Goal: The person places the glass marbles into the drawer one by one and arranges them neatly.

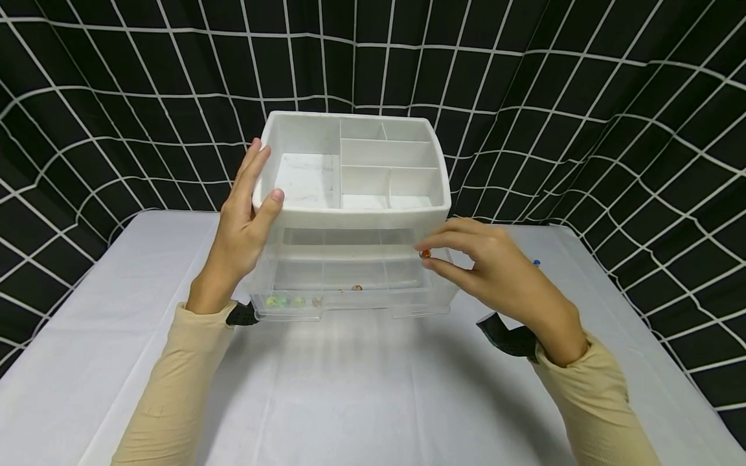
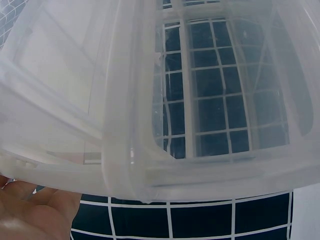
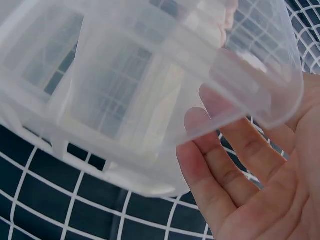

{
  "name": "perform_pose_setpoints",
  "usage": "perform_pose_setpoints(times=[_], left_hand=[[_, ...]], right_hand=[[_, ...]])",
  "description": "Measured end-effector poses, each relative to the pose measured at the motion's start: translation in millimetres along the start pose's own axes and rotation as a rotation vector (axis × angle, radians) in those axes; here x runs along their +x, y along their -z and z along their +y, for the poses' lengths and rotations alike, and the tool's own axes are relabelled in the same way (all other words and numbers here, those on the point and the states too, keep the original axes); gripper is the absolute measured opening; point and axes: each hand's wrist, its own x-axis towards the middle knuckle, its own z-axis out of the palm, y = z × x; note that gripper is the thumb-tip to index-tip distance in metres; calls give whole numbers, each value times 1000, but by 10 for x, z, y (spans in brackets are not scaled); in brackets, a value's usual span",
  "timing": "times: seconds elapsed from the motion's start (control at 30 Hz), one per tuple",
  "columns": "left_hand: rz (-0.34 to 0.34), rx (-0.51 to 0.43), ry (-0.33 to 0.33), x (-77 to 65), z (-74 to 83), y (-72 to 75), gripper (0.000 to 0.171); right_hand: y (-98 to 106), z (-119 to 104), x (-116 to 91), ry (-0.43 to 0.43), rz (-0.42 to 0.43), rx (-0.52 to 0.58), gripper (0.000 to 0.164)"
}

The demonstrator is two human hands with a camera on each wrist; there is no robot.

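An orange bead [image 1: 426,254] sits pinched between the thumb and fingers of a person's right hand [image 1: 495,268], at the right end of a clear drawer [image 1: 408,304] pulled out toward the camera. Inside it, pale yellow and green beads [image 1: 283,301] line the front left, with a reddish-brown bead [image 1: 357,288] nearer the middle. Above rises the white organizer [image 1: 355,219], its top split into compartments; the left hand [image 1: 236,230] rests on its left side, fingers extended, thumb over the rim. A blue bead [image 1: 536,263] lies on the white cloth [image 1: 355,401], beyond the right hand. Black, white-gridded fabric [image 1: 408,71] hangs behind.
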Motion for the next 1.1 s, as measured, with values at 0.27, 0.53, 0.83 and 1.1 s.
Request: perform_pose_setpoints(times=[0.27, 0.53, 0.83, 1.1], left_hand=[[0, 7, -13, -4, -6, 1, 57], [1, 7, -10, -7, -9, 2, 57], [-1, 7, -14, -4, -18, 7, 57], [-5, 20, -25, -3, -24, 9, 56]], right_hand=[[-54, -40, 98, 12, -73, 41, 19], [-44, -69, 173, -110, -217, 56, 18], [-68, -84, 288, -170, -373, 77, 16], [-89, -101, 369, -193, -449, 89, 17]])
